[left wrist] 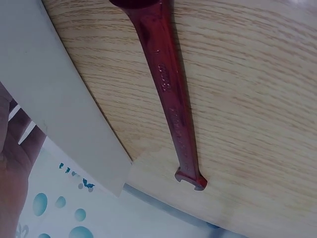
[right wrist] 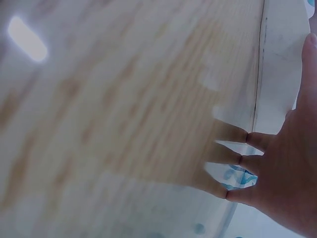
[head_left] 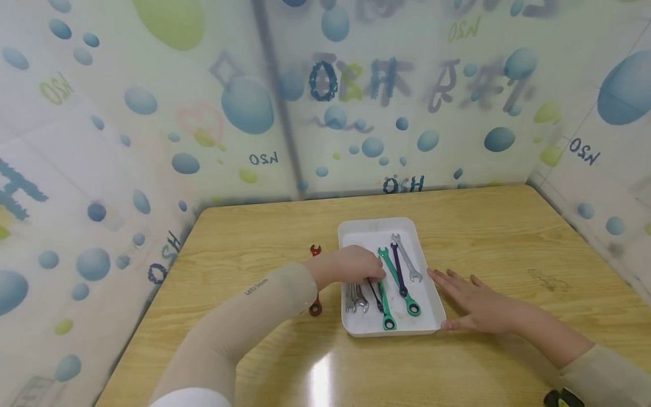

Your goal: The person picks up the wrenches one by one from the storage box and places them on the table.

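White tray: on the wooden table (head_left: 264, 237), the shallow tray (head_left: 373, 225) sits under the left hand (head_left: 358, 264) and just beside the right hand (head_left: 475, 305).
Tray, near and left of the left fingers: silver wrenches (head_left: 361, 303) close together, partly hidden by that hand.
Tray, at the left fingers: a small dark wrench (head_left: 375, 297) runs out from under them; beside it, a green wrench (head_left: 385, 308).
Tray, right of the left fingers: another green wrench (head_left: 390, 265), a purple wrench (head_left: 398, 268) crossing it, then a silver wrench (head_left: 407, 257) nearest the right wall.
Left fingers: bent down into the tray; cannot tell how far apart the tips are, or whether they pinch the dark wrench.
Right fingers: straight and spread along the tray's right edge, gripping nothing.
Red wrench: the red wrench (left wrist: 171, 99) lies on the table outside the tray, left of the left fingers.
Tray room: white floor shows beyond the left fingers and toward the near right corner.
Table room: wood stretches right of the right fingers and beyond the tray's far edge.
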Motion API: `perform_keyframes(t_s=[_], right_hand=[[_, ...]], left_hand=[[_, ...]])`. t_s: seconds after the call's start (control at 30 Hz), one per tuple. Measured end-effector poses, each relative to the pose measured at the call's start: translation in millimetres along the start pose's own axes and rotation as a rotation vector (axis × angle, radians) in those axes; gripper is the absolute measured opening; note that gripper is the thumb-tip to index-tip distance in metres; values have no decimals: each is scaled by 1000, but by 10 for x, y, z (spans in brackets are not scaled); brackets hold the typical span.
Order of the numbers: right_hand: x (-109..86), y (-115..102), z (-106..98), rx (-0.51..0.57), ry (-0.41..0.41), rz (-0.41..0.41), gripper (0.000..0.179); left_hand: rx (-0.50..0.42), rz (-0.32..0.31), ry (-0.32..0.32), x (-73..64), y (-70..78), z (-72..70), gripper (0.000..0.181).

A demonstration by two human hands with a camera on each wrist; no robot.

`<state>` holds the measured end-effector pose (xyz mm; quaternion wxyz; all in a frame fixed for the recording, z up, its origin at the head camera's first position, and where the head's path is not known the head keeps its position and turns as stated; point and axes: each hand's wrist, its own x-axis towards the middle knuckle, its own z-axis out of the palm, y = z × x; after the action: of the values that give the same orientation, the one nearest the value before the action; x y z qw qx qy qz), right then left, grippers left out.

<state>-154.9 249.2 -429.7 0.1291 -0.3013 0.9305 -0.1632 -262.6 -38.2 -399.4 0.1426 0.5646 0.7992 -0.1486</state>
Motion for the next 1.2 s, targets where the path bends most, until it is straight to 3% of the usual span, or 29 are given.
perform_keyframes(t_s=[0.17, 0.37, 0.53, 0.73, 0.93, 1.2], right_hand=[[4, 6, -4, -4, -4, 5, 100], [-3, -22, -27, 12, -9, 6, 99], [-7, -37, -42, 13, -8, 8, 100], [-4, -41, -46, 14, -4, 7, 100], [-6, -31, -39, 15, -2, 5, 100], [-14, -13, -11, 20, 3, -11, 99]], left_hand=[[7, 6, 4, -5, -19, 7, 9], [-35, 11, 59, -45, -66, 23, 9], [-61, 21, 94, -127, -73, -56, 11], [-87, 31, 111, -254, -64, -138, 10], [-101, -3, 125, -397, -72, -140, 11], [-52, -12, 227, -660, -109, -133, 8]])
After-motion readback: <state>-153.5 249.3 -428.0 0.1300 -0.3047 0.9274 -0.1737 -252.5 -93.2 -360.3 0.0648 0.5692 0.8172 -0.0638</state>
